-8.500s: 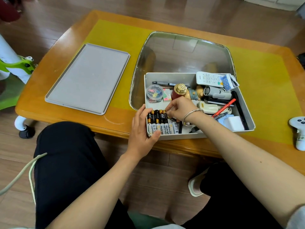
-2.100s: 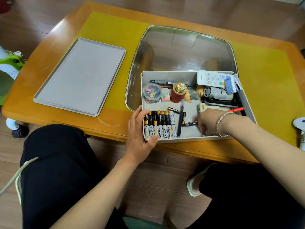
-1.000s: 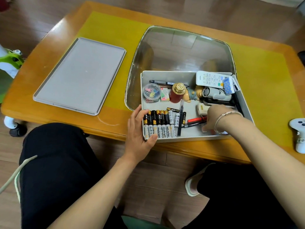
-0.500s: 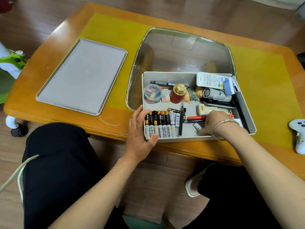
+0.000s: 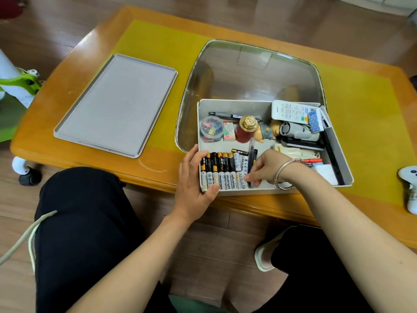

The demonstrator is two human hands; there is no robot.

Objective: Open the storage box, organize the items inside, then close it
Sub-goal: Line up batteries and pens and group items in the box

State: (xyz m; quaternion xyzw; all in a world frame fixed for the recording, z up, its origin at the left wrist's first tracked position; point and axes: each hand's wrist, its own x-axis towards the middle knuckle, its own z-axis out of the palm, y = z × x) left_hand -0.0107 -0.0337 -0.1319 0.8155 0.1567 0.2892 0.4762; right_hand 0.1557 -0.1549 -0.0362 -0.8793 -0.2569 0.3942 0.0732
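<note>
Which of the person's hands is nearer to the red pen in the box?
The right hand. Its wrist lies just beside the red pen. The left hand grips the storage box at its opposite, left corner, beyond the batteries.

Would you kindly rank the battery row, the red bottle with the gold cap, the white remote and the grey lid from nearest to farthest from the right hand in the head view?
From the right hand:
1. Battery row, at its fingertips, box front left.
2. Red bottle, behind it, mid-box.
3. White remote, box's far right corner.
4. Grey lid, on the table far left, outside the box.
</note>
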